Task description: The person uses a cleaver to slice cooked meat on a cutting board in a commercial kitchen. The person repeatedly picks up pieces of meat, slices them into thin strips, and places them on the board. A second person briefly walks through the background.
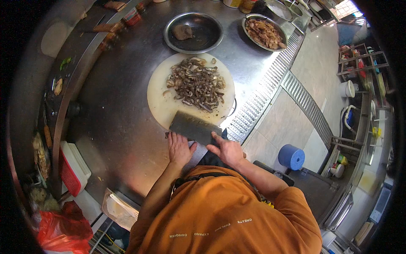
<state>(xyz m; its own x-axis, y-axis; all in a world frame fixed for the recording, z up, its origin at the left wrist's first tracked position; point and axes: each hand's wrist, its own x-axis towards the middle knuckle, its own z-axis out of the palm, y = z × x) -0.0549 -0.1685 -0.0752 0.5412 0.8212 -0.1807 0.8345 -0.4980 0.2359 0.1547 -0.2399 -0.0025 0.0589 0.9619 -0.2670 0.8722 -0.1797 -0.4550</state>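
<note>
A round white cutting board (158,95) bears a heap of sliced dark mushrooms (199,82). Across its near edge lies the broad, dark rectangular blade of what looks like a cleaver (193,127). My right hand (230,150) grips this at its right end, index finger stretched onto the blade; the handle is hidden. My left hand (180,147) is at the blade's near left edge, fingers straight and thumb spread, with a small dark bit by the fingertips. Beyond the board stands a steel bowl (206,35) with a brown lump (182,32) in it.
The steel worktop (120,95) carries a bowl of sliced, cooked-looking meat (265,33) at the back right. A red and a white plastic basket (74,168) stand at the left. Right of the worktop are a metal floor grate (269,85) and a blue cylindrical object (291,157).
</note>
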